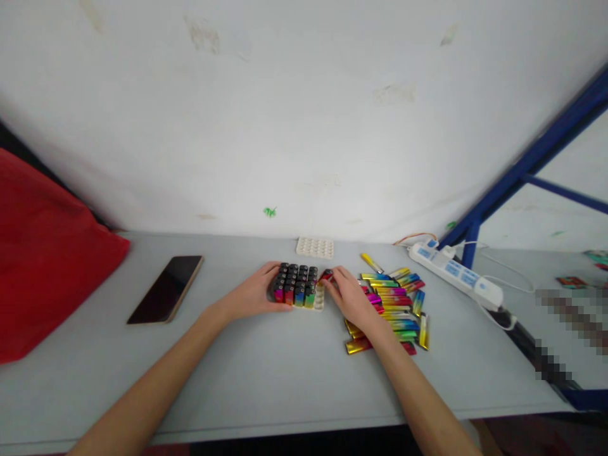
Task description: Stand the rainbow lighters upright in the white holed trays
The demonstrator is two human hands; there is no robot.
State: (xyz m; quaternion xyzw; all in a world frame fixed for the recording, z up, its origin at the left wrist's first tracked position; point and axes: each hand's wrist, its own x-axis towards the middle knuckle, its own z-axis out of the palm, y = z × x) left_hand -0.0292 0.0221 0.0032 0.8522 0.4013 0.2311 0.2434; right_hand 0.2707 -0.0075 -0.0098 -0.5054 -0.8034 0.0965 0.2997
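Rows of upright lighters point(299, 293) with black tops stand in a white tray point(319, 302) with round holes. Their bodies are pink, red, blue and green. Around the left end of the tray curls my left hand point(259, 291), fingers behind and thumb in front, gripping it. My right hand point(348, 296) pinches a dark-topped red lighter point(325, 275), tilted, above the bare holes at the tray's right end. To the right, partly under my right forearm, lies a loose pile of shiny coloured lighters point(392, 308).
A second white holed tray point(315, 247) lies by the wall. At left are a phone-like dark-screened tablet point(166, 290) and a red cloth or bag point(42, 266). A white power strip point(456, 272) with cords lies at right, near a blue metal frame point(503, 190).
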